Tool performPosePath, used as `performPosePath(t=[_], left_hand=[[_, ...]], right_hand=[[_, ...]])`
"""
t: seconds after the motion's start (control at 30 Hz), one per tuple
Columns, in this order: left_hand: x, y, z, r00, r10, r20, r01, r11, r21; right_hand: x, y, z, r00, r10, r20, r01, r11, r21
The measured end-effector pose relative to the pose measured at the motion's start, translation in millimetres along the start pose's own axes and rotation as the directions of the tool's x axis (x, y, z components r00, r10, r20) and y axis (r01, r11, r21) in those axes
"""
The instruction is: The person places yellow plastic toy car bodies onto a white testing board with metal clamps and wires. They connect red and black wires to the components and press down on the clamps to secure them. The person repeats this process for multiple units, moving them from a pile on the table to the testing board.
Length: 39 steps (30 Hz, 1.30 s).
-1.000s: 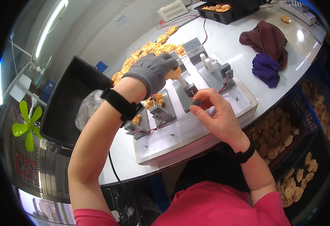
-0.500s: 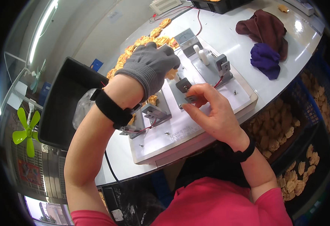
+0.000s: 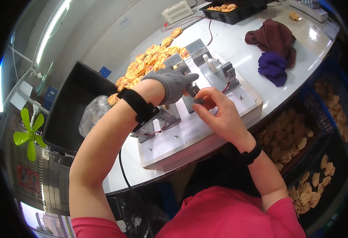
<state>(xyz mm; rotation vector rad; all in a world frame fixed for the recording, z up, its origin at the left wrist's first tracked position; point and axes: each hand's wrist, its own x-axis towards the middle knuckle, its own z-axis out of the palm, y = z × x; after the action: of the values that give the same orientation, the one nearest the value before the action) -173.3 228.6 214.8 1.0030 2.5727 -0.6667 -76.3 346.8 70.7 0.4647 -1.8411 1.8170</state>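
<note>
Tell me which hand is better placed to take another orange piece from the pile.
Probably the left hand: gloved, it lies next to the orange pieces. The bare right hand is busy, fingertips pinched at the metal clamp.

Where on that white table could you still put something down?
Bare table lies between the white fixture board and the two cloths. It is crowded at the orange pieces and around the metal clamps, where the left hand and right hand work.
</note>
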Motion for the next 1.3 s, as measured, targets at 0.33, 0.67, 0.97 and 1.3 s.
performPosePath(t=[0.33, 0.67, 0.97, 1.3], left_hand=[[-37.7, -26.1, 10.5, 0.981, -0.075, -0.176, 0.064, 0.995, -0.071], [-25.5, -22.6, 10.3, 0.990, -0.108, -0.094, 0.092, 0.984, -0.152], [-61.1, -56.0, 34.5, 0.865, -0.146, -0.479, -0.139, 0.849, -0.509], [-164.6, -61.6, 78.3, 0.493, -0.648, -0.581, -0.704, 0.096, -0.703]], right_hand=[[-1.4, -3.6, -4.7, 1.000, 0.025, -0.002, -0.025, 1.000, -0.004], [-2.4, 2.5, 1.0, 0.999, 0.036, -0.017, -0.035, 0.999, 0.025], [-3.8, 2.7, 10.4, 0.992, -0.053, -0.114, 0.032, 0.983, -0.180], [-6.1, 5.4, 11.9, 0.987, 0.053, -0.151, -0.073, 0.989, -0.130]])
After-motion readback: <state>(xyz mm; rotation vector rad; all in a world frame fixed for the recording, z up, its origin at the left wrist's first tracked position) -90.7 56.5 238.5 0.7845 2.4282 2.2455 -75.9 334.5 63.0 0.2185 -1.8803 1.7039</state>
